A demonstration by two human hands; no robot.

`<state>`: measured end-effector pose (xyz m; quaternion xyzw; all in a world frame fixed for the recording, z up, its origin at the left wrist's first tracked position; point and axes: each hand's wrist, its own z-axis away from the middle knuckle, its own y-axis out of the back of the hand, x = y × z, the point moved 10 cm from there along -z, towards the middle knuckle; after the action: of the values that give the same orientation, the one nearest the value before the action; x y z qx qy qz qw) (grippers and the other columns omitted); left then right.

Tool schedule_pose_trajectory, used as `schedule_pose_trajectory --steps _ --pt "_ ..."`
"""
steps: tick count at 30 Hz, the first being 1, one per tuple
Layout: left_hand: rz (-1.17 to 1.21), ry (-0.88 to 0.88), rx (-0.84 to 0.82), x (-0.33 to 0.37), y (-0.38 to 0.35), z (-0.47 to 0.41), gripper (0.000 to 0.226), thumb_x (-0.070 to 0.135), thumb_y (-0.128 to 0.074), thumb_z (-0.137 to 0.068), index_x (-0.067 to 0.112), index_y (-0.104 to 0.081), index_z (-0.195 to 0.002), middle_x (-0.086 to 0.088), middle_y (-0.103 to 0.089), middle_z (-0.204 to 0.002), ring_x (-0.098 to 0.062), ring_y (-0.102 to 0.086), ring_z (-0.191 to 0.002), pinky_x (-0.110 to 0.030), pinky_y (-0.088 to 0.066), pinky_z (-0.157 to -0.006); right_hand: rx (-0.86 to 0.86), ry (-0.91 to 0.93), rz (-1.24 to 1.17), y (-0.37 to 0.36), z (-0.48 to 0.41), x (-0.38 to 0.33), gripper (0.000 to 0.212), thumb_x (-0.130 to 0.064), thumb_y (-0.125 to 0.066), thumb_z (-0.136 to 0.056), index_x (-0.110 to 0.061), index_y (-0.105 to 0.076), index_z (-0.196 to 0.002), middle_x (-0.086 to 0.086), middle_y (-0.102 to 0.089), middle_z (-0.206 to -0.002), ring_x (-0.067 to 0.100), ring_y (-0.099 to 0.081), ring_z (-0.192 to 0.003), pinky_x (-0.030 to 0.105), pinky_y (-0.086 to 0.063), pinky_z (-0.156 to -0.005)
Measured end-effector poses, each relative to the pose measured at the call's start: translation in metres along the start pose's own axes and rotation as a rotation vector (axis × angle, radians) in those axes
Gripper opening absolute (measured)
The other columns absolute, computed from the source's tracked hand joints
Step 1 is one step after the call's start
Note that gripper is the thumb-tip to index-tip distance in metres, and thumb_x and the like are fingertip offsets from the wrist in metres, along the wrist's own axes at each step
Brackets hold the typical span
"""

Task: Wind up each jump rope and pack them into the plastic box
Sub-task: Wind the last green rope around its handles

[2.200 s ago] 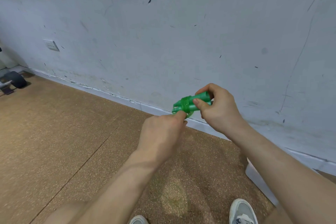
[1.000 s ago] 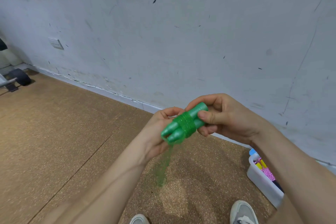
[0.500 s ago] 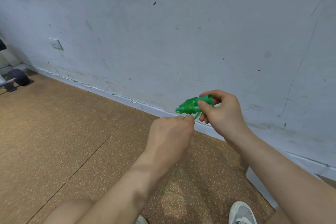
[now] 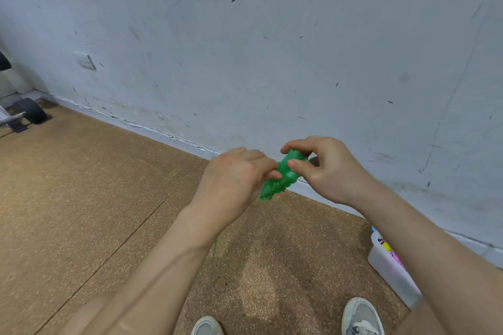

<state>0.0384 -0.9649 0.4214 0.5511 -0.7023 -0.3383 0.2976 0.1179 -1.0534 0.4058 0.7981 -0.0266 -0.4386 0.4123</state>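
Observation:
A green jump rope (image 4: 281,177) is held at chest height, its two handles side by side with cord wound round their middle. My right hand (image 4: 328,171) grips the upper end of the handles between thumb and fingers. My left hand (image 4: 234,183) sits against the bundle's left side with fingers curled, pinching the cord at the wound part. A faint green strand (image 4: 216,246) hangs below my left wrist. The white plastic box (image 4: 392,272) stands on the floor at the lower right, partly hidden by my right forearm, with colourful ropes inside.
A scuffed grey wall (image 4: 272,49) runs close ahead, with a socket plate (image 4: 85,60) on the left. Cork-coloured flooring (image 4: 81,198) spreads to the left. A dark wheel of some equipment (image 4: 31,114) sits far left. My shoes (image 4: 362,317) are at the bottom edge.
My left hand has come up and round onto the bundle's side, carrying cord over it. The bundle has tilted, handle tips pointing down-left. The view dropped a little, showing the box again.

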Motion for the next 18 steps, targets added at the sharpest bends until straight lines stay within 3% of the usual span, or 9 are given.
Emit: schedule_pose_trajectory --steps 4,8,11,13,18 --pt "0.182 0.199 0.004 -0.025 0.004 0.002 0.029 0.051 -0.061 -0.08 0.025 -0.074 -0.081 0.006 -0.068 -0.068 -0.011 -0.061 -0.063 -0.026 -0.045 -0.056 -0.122 0.07 0.035 -0.013 0.004 -0.008 0.026 -0.014 -0.059 -0.092 -0.021 -0.067 -0.115 -0.003 -0.061 -0.094 0.014 -0.058 -0.092 0.036 -0.046 -0.088" --pt "0.385 0.274 -0.095 -0.03 -0.009 0.006 0.017 0.044 -0.06 -0.082 0.033 -0.071 -0.088 0.013 -0.068 -0.073 -0.004 -0.06 -0.069 -0.029 -0.049 -0.065 -0.215 0.054 -0.109 -0.015 0.008 -0.012 0.027 -0.006 -0.057 -0.093 -0.017 -0.066 -0.116 -0.016 -0.059 -0.088 -0.013 -0.054 -0.068 0.011 -0.037 -0.068" --pt "0.537 0.323 -0.175 -0.033 -0.021 0.009 0.006 0.03 -0.064 -0.087 0.032 -0.069 -0.085 0.012 -0.067 -0.075 -0.004 -0.062 -0.074 -0.029 -0.049 -0.071 -0.268 -0.001 -0.278 -0.016 0.011 -0.01 0.027 -0.003 -0.056 -0.093 -0.019 -0.067 -0.113 -0.009 -0.06 -0.078 0.001 -0.048 -0.054 0.015 -0.039 -0.058" --pt "0.647 0.352 -0.21 -0.035 -0.027 0.012 0.018 0.017 -0.065 -0.088 0.032 -0.068 -0.078 0.009 -0.068 -0.08 -0.006 -0.062 -0.08 -0.029 -0.049 -0.077 -0.287 -0.029 -0.375 -0.018 0.013 -0.009 0.027 -0.003 -0.056 -0.093 -0.022 -0.068 -0.109 -0.005 -0.06 -0.073 0.011 -0.045 -0.054 0.022 -0.041 -0.056" --pt "1.029 0.62 -0.171 -0.04 -0.035 0.017 0.02 0.002 -0.065 -0.085 0.019 -0.071 -0.078 0.006 -0.071 -0.07 -0.006 -0.063 -0.067 -0.019 -0.05 -0.067 -0.275 -0.092 -0.581 -0.014 0.013 -0.002 0.024 -0.002 -0.055 -0.094 -0.011 -0.068 -0.112 -0.006 -0.058 -0.065 0.015 -0.044 -0.055 0.023 -0.041 -0.056"
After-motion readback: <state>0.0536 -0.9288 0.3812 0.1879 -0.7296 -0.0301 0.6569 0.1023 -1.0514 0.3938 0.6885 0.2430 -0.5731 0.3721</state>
